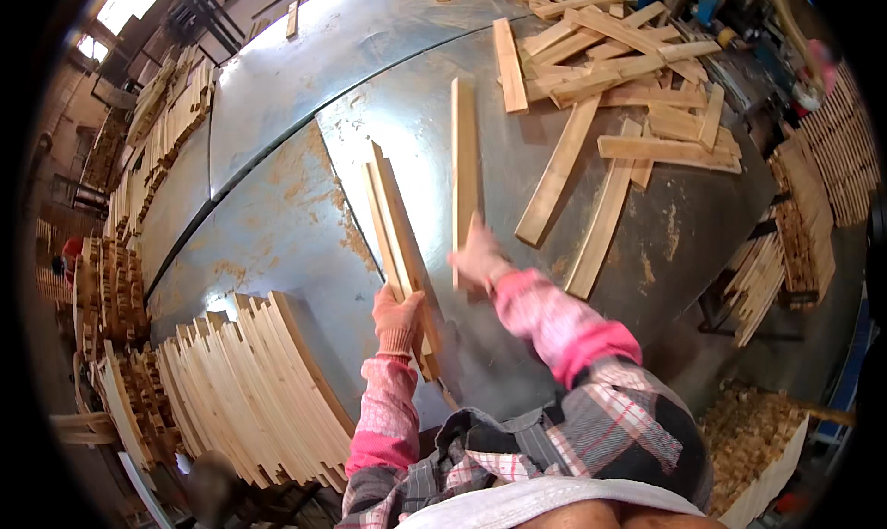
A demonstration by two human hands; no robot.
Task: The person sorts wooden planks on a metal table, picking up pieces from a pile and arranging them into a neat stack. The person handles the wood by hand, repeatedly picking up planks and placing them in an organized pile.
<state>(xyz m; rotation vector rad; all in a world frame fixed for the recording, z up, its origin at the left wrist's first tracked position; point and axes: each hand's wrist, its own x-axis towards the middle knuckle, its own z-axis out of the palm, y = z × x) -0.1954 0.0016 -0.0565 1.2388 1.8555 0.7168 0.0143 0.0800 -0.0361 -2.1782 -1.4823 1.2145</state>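
My left hand (398,321), in an orange-pink glove, is closed around a small bundle of wooden slats (395,224) that slants up and away over the metal table (263,224). To its right, my right hand (481,255) is closed on the near end of a single wooden slat (465,150), with fingers along both edges. That slat lies roughly straight away from me. Two more loose slats, a nearer one (601,238) and another (559,173), rest on the table right of my right hand. Pink patterned sleeves cover both forearms.
A jumbled pile of slats (614,53) covers the table's far right. At near left stands a neat row of slats (245,386) packed side by side. More stacked wood (162,150) lines the left edge. A box of wood pieces (762,437) sits low at right.
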